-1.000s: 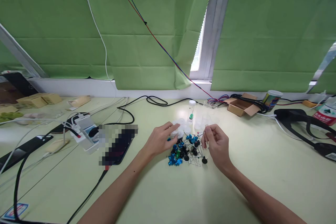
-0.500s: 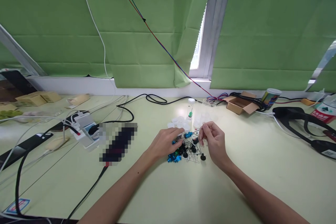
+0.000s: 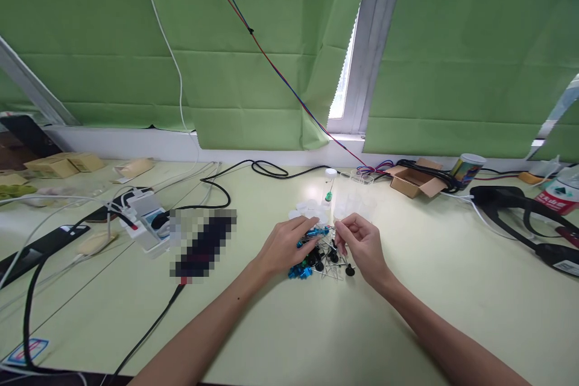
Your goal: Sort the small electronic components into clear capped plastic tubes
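Note:
My left hand (image 3: 283,244) is closed, its thumb and fingers around a small blue piece (image 3: 319,231) that looks like a dispensing needle hub. From the right, my right hand (image 3: 360,244) pinches by thumb and fingers at the thin end of that blue needle tip, close to the left fingertips. Beneath both hands lies a pile of small black pieces (image 3: 319,266) with thin metal needles, mixed with a few green ones. Blue pieces (image 3: 300,272) sit at its near left. Behind the pile are translucent plastic pieces (image 3: 312,210). A green-hubbed needle (image 3: 328,196) stands farther back.
A blurred-out dark object (image 3: 205,244) and a white power adapter (image 3: 151,226) with cables are on the left. An open cardboard box (image 3: 414,181), a printed can (image 3: 468,170) and a black headset-like frame (image 3: 520,223) are on the right. Black cable (image 3: 271,172) runs along the back.
My right hand has moved left, bringing its fingertips close to the left hand's. The blue needle tip has shifted slightly left and lies more level. My left hand stays almost in place.

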